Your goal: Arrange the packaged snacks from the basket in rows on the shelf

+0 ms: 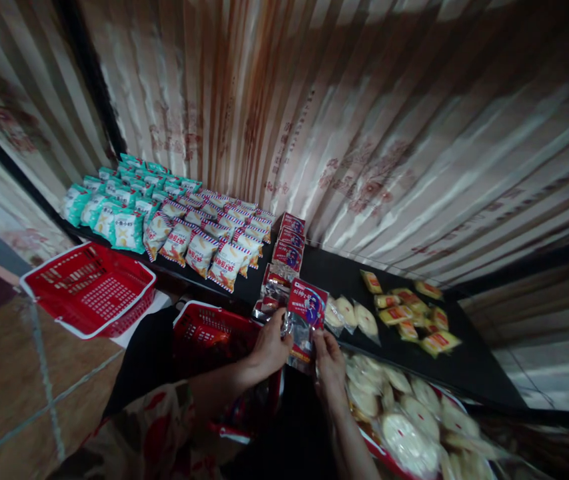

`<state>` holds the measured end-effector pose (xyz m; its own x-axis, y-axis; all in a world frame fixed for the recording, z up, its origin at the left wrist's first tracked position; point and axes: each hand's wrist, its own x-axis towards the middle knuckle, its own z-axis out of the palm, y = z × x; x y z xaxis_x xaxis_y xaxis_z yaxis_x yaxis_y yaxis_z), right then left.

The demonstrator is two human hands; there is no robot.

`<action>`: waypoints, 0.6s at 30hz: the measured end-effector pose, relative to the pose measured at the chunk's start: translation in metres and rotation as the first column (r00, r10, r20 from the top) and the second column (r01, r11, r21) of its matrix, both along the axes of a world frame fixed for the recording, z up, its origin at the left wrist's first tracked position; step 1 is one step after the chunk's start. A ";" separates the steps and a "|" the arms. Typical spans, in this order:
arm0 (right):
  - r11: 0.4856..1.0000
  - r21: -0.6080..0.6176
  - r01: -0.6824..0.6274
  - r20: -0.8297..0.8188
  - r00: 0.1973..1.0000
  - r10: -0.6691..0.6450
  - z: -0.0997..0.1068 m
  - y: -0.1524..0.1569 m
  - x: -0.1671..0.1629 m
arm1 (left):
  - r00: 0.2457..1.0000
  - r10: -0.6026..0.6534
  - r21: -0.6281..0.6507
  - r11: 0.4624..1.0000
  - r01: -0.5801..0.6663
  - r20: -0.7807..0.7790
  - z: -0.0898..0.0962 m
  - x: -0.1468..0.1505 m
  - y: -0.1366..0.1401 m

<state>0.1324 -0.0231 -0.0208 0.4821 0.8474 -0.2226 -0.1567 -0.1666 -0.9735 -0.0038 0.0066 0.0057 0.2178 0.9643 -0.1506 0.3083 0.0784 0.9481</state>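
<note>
left grip [268, 345]: pinched on red packet [306, 313] | right grip [330, 360]: pinched on same | similar packets [288, 255] beyond, on black table [337, 268]

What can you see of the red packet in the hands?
The red packet is flat and rectangular: a red printed upper part with white lettering and a bluish figure, then a clear, shiny, plastic-looking section below. Its printed face is turned toward the camera, slightly tilted. The left hand holds its left side, the right hand its lower right side, near the black table's front edge. Whether it is sealed is unclear.
</note>
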 end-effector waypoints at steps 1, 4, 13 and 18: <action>1.000 0.004 -0.006 -0.004 1.000 0.006 0.001 0.004 0.000 | 1.000 0.008 0.015 1.000 -0.008 -0.004 0.001 0.001 0.006; 1.000 -0.002 -0.019 -0.007 1.000 0.019 0.007 0.017 -0.003 | 0.999 0.045 0.034 0.998 -0.044 -0.031 0.003 0.003 0.020; 0.998 0.043 0.035 -0.058 0.998 -0.032 0.003 0.050 -0.011 | 0.993 0.081 0.045 0.996 -0.077 -0.083 0.007 -0.005 0.049; 0.985 0.077 0.155 -0.223 0.966 -0.134 0.008 0.067 0.001 | 0.975 0.161 0.289 0.951 -0.113 -0.150 0.004 -0.011 0.061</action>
